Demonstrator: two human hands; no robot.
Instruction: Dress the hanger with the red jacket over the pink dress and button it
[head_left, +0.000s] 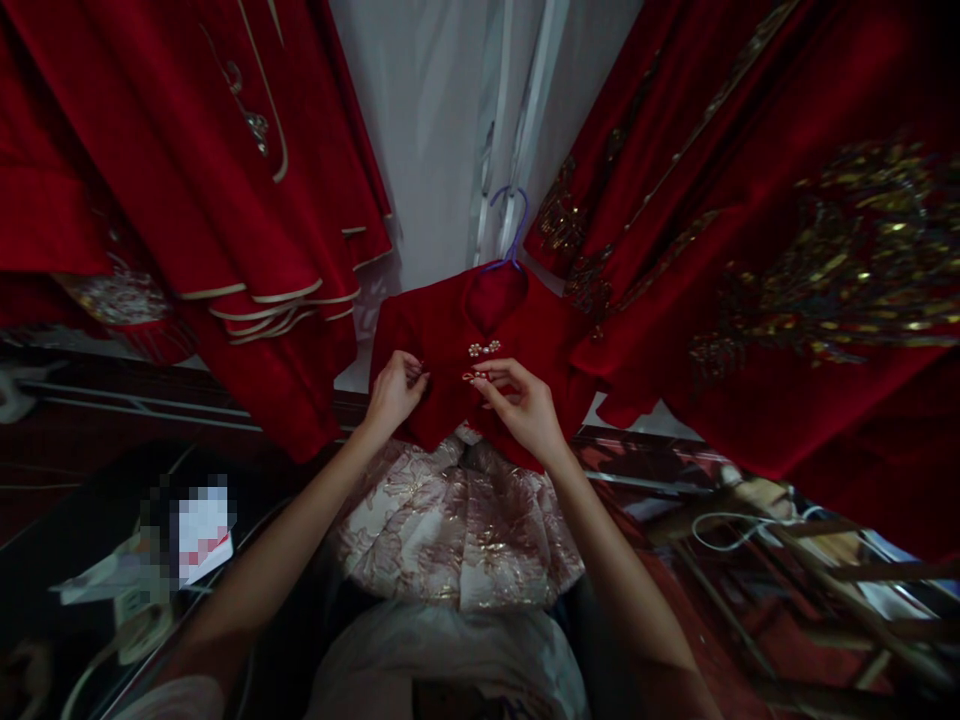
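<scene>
One red jacket [446, 398], one purple hanger [517, 225]

Red garments [172, 150] hang left. The left hand [397, 393] curls at the jacket's side; what it pinches, I cannot tell. Centre, the jacket hangs above one brocade cloth [465, 540]; below its one beaded clasp [484, 349], the right hand [517, 395] pinches one small loop [469, 377]. Sequinned garments [847, 260] hang right; white wall [427, 110] behind.

A person's right hand [525, 405] pinches a small beaded red loop [471, 376] before a short red cloth jacket [439, 315] on a purple wire-like hanger [519, 225]; the left hand [396, 392] curls over the jacket's left side. Red garments with gold sequins [840, 270] hang to the jacket's right.
</scene>
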